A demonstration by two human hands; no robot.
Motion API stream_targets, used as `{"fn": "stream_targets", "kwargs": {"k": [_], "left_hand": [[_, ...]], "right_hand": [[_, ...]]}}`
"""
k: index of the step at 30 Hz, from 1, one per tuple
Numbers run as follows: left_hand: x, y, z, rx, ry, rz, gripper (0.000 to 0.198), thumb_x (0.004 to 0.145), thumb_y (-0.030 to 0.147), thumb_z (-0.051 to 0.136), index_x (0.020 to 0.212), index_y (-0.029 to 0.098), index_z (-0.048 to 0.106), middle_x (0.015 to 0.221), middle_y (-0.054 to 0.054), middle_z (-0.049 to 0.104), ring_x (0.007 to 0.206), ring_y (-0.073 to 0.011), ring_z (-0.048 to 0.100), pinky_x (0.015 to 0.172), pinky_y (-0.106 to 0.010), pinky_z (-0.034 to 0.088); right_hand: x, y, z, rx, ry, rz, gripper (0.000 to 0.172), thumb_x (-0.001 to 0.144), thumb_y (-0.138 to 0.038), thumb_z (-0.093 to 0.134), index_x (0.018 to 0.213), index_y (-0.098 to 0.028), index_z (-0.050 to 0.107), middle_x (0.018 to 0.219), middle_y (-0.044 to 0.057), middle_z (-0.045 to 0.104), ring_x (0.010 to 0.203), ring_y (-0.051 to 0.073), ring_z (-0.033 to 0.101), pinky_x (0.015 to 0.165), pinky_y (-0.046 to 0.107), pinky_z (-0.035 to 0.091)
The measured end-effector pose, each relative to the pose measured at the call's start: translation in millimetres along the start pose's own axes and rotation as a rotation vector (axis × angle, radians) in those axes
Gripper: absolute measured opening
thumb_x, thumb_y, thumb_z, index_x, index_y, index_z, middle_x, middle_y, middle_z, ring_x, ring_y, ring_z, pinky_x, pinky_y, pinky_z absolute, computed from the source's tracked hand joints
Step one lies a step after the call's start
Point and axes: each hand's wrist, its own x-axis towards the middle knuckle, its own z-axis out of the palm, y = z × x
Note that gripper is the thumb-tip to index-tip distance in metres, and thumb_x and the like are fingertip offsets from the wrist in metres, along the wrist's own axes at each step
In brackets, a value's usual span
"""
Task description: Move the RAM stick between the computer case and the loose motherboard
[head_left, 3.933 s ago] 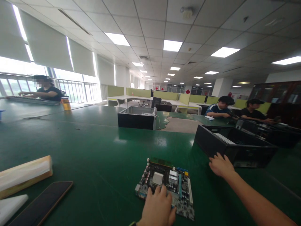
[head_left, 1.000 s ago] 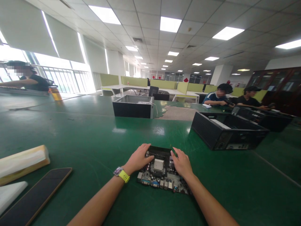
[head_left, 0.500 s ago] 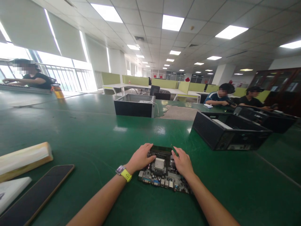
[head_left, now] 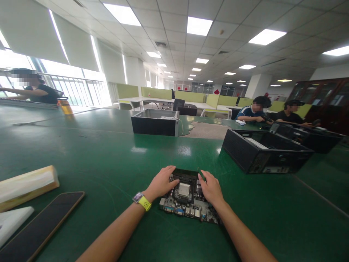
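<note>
A small motherboard (head_left: 188,205) with a silver processor socket (head_left: 184,189) lies flat on the green table (head_left: 95,156) right in front of me. A dark memory stick (head_left: 187,171) stands along its far edge. My left hand (head_left: 160,183), with a yellow-strapped watch (head_left: 141,201) at the wrist, grips the board's left side, fingers curled at the left end of the stick. My right hand (head_left: 211,189) is closed over the right side, fingertips at the stick's right end.
An open black computer case (head_left: 245,154) lies to the right and another case (head_left: 154,127) farther back. At the left lie a phone (head_left: 43,227), a pale wrapped block (head_left: 27,185) and a white object (head_left: 11,223). Other people sit at the far left and far right.
About four seconds ago my right hand was at the black case and my left lay on the board. Both hands now hold the board, which sits turned. Little has moved in the last second.
</note>
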Motion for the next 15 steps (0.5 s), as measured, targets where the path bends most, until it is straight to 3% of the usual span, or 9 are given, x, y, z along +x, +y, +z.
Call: {"fn": "stream_targets", "kwargs": {"k": [15], "left_hand": [[-0.1, 0.7, -1.3, 0.012, -0.014, -0.007, 0.057, 0.081, 0.042, 0.051, 0.129, 0.011, 0.047, 0.134, -0.013, 0.049, 0.123, -0.0243, 0.044, 0.106, -0.038, 0.033]], "right_hand": [[-0.5, 0.9, 0.3, -0.007, 0.007, 0.0, 0.039, 0.091, -0.039, 0.035, 0.117, -0.021, 0.057, 0.116, 0.006, 0.061, 0.108, 0.019, 0.053, 0.093, 0.033, 0.037]]}}
